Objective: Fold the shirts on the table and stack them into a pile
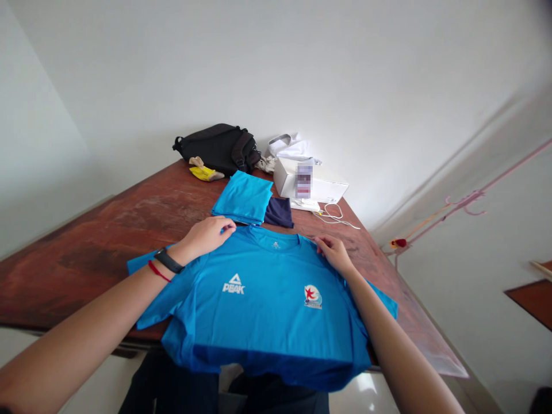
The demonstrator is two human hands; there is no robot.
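Observation:
A bright blue T-shirt [259, 299] lies spread flat on the table, printed with a white PEAK logo and a round badge, and its hem hangs over the near edge. My left hand [207, 236], with a black wristband and a red string on the wrist, grips the shirt's shoulder beside the collar. My right hand [334, 253] pinches the opposite shoulder. Just beyond the collar sit a folded blue shirt [244, 198] and a folded navy cloth [278, 211].
The reddish-brown wooden table [107, 259] carries a black backpack [218, 149], a yellow item [203, 173], white cloth [288, 148], a white box [287, 178] with a blurred label, and a white cable [334, 218]. White walls stand behind, with pink string [466, 201] on the right.

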